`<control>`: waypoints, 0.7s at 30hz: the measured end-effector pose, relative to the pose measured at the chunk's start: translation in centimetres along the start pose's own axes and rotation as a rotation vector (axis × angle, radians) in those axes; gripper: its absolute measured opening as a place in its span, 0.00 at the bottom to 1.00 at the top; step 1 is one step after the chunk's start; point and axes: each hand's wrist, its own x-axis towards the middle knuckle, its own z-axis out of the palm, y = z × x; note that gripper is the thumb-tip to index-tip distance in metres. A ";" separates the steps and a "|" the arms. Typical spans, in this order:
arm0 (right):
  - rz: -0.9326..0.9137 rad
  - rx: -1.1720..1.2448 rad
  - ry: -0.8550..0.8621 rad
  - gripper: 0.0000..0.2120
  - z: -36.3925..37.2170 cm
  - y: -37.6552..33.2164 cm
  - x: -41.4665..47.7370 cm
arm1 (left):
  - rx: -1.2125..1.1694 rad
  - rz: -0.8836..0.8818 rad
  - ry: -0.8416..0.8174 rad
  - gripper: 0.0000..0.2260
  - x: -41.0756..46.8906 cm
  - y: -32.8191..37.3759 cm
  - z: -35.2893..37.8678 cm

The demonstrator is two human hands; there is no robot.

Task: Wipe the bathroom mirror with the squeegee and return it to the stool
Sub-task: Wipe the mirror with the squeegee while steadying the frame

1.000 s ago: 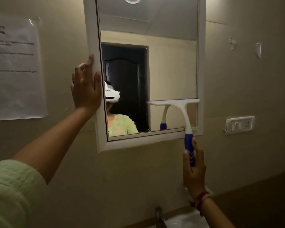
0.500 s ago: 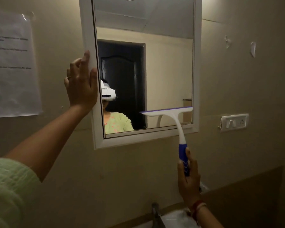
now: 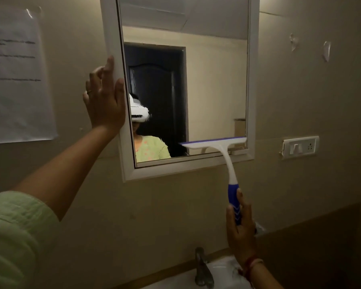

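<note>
A white-framed mirror (image 3: 252, 84) hangs on the beige wall. My left hand (image 3: 105, 101) grips the frame's left edge, fingers wrapped around it. My right hand (image 3: 240, 232) holds the blue handle of a white squeegee (image 3: 227, 159). Its blade lies flat against the glass in the lower right corner, just above the bottom frame. The stool is out of sight.
A paper notice (image 3: 15, 76) is taped to the wall at left. A switch and socket plate (image 3: 300, 146) sits right of the mirror. Below are a metal tap (image 3: 202, 268) and a white basin (image 3: 221, 274). A dark panel (image 3: 321, 247) runs along the lower right.
The squeegee blade has slid down the right part of the glass to just above the bottom frame. My right hand dropped with it. My left hand stays on the frame.
</note>
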 end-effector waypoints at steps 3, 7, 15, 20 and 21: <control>-0.033 -0.004 0.037 0.28 0.0 -0.4 0.7 | 0.005 -0.003 0.004 0.20 0.0 0.0 0.0; -0.052 0.043 0.055 0.23 0.6 -0.8 1.5 | 0.003 -0.006 -0.001 0.20 0.0 0.0 0.0; 0.037 -0.050 0.010 0.27 0.2 0.8 -1.8 | -0.002 0.000 0.010 0.20 -0.1 -0.1 0.2; 0.025 -0.043 0.057 0.23 0.3 0.2 -1.3 | 0.019 -0.004 0.010 0.21 -0.1 0.0 0.1; 0.034 -0.027 0.066 0.23 0.5 0.0 -1.1 | 0.018 -0.006 0.008 0.21 -0.1 -0.1 0.2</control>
